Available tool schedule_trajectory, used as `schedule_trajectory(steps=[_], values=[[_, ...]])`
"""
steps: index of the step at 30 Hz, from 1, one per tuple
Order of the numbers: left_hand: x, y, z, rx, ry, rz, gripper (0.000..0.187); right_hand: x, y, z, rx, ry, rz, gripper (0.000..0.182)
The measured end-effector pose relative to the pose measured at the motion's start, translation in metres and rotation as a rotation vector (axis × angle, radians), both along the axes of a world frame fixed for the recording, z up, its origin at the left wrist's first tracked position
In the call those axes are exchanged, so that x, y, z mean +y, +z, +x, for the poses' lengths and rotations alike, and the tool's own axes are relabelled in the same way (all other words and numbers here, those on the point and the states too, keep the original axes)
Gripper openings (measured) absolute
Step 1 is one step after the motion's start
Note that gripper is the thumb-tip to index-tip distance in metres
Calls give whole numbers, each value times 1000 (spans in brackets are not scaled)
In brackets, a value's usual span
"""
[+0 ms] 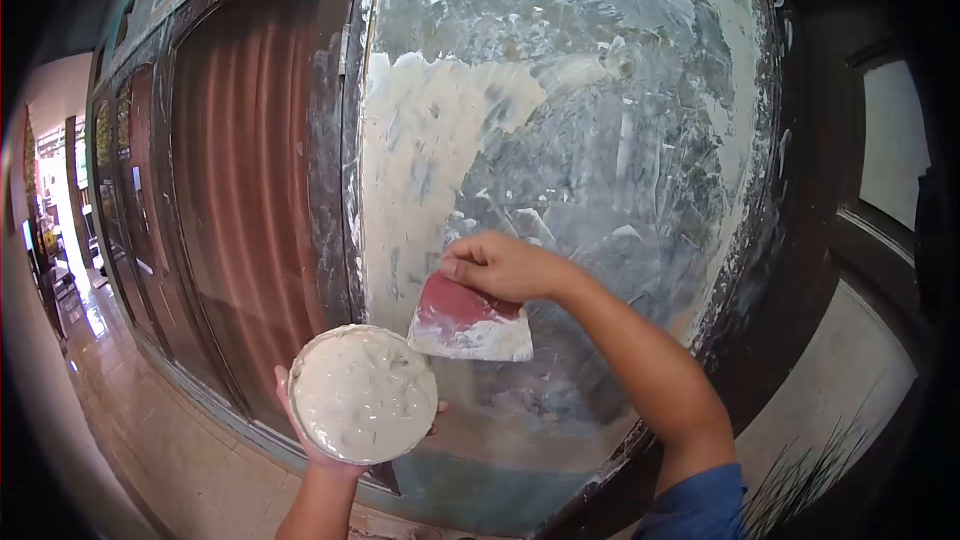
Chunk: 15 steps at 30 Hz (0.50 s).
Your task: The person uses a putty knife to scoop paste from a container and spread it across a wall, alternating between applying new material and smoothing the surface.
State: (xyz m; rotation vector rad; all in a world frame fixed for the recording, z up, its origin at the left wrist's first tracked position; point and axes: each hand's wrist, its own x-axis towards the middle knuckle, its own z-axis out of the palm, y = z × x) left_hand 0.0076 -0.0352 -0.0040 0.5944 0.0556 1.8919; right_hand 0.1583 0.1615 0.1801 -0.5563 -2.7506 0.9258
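Note:
My left hand is wrapped round a round tub of off-white putty, holding it up from below; most of its fingers are hidden behind the tub. In my right hand is a red putty scraper, pinched at its upper edge. White putty coats the scraper's lower edge, which hangs just right of the tub's rim. Behind both hands stands a grey wall. A cream layer of putty covers its left side and part of its upper middle.
To the left is a dark wooden window frame with a reddish-brown curtain behind glass. A dark wooden door with pale panels stands to the right. Tiled floor runs along the lower left.

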Motion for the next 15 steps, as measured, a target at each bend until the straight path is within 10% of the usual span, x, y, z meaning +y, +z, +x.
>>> schedule_trajectory(steps=[5,8,15], values=[[14,-8,7,-69,-298,54,116,22,-50,4,1,67,99,35],[19,-7,8,268,-213,55,116,19,-51,20,-73,3,137,36],[26,-14,17,86,-209,-19,112,31,-22,76,92,-213,296,28]])
